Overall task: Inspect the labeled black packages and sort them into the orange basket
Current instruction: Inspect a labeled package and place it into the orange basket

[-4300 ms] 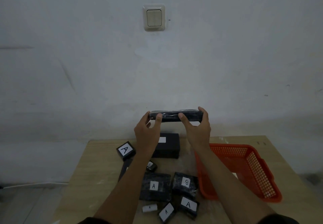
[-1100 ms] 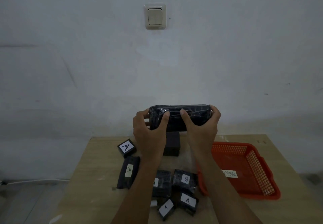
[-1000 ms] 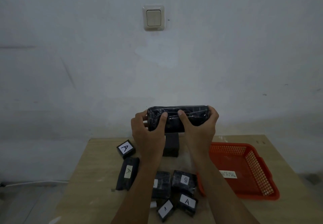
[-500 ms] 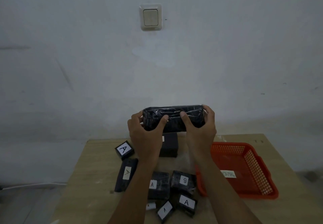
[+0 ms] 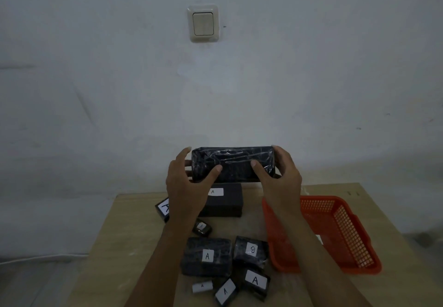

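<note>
Both arms reach forward, left hand [image 5: 185,182] and right hand [image 5: 281,178] gripping one wrapped black package [image 5: 233,164] by its ends, raised above the counter [image 5: 119,246]. One orange basket [image 5: 335,232] under the right forearm; seven labeled packages [image 5: 207,256] below the hands.

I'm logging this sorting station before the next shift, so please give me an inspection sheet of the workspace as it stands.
Surface: wooden table, pale, against a wall.
Job's things: wrapped black package held up above the table; orange basket at right; labeled black packages on the table, most marked A, e.g. one, one marked B.
Clutter: small white roll near the front edge.
Hands: left hand and right hand grip the package's ends.
Cables: pale cable along the floor at left.
Surroundings: wall switch on the white wall.
</note>
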